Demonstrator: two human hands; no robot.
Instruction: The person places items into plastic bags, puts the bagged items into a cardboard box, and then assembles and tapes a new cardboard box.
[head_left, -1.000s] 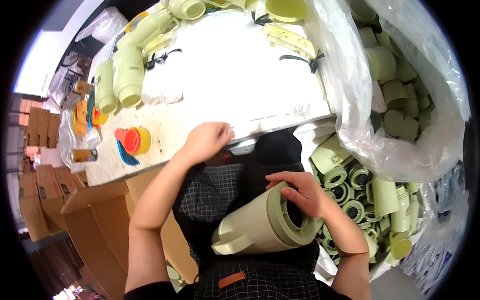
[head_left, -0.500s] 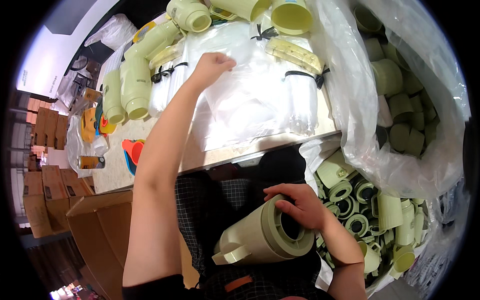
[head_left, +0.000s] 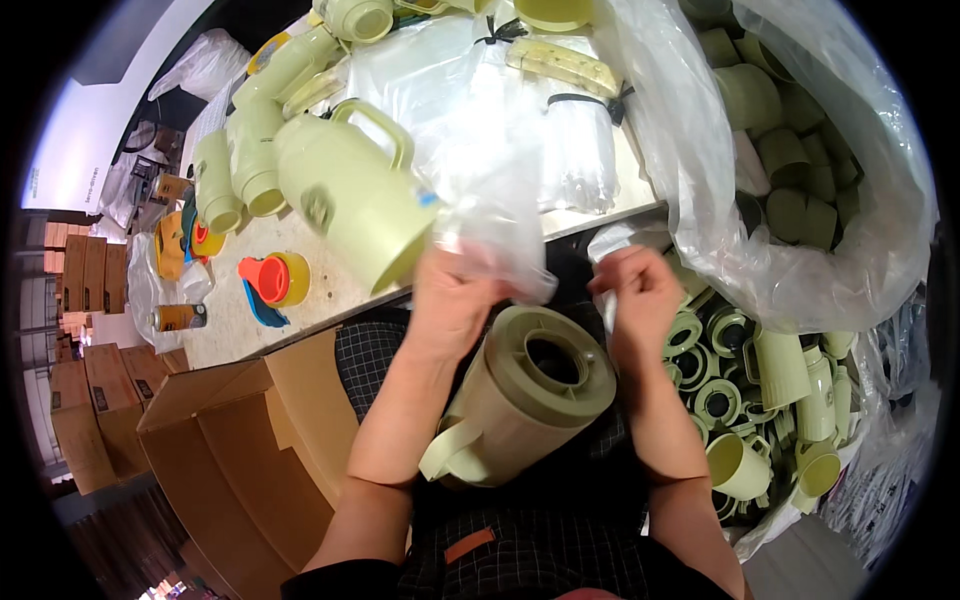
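Observation:
A pale green plastic jug [head_left: 520, 405] lies on my lap, its open base toward me and its handle at the lower left. Just above it, my left hand [head_left: 452, 292] grips a clear plastic bag [head_left: 480, 150] that hangs down from the table. My right hand [head_left: 637, 295] pinches another edge of that same bag, a little to the right. Another green jug [head_left: 350, 200] with a handle lies on its side on the table [head_left: 300, 300], partly under the bag.
More green jugs [head_left: 245, 160] lie at the table's back left beside orange and yellow tape rolls [head_left: 275, 280]. A big clear sack [head_left: 800, 200] of green parts stands at the right, above several lids and cups [head_left: 740, 380]. Open cardboard boxes [head_left: 230, 440] stand at the left.
My left hand came back from the far table, pulling a clear bag toward me. My right hand let go of the jug on my lap and took the bag's edge.

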